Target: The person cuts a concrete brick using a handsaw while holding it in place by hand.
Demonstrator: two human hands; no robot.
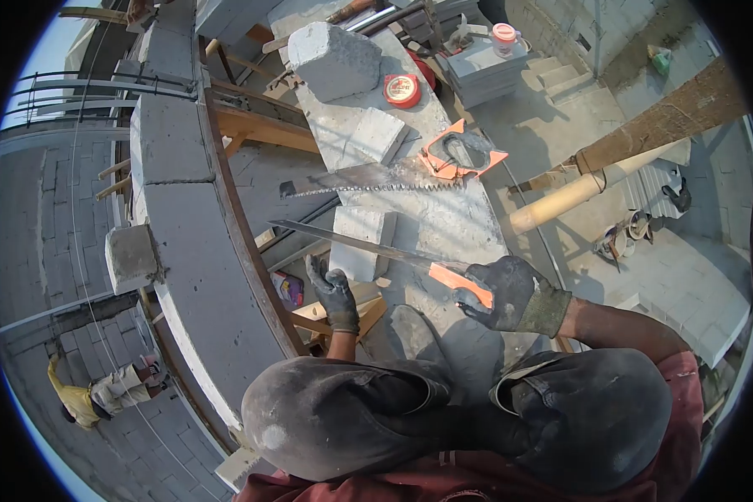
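Here, the right hand (510,293) grips a saw (385,250), covering part of its orange handle (462,285), while the left hand (335,294), loosely spread, holds nothing visible. Just beyond the left hand, the saw crosses and partly hides a pale block (360,262).

An unplastered block wall (180,226), stacked grey blocks (484,82) and rough timber (661,115) show an open-air building site.

A dusty plank (464,213) bears pale blocks (335,63), a round red case (402,90) and an orange-handled saw (385,175).
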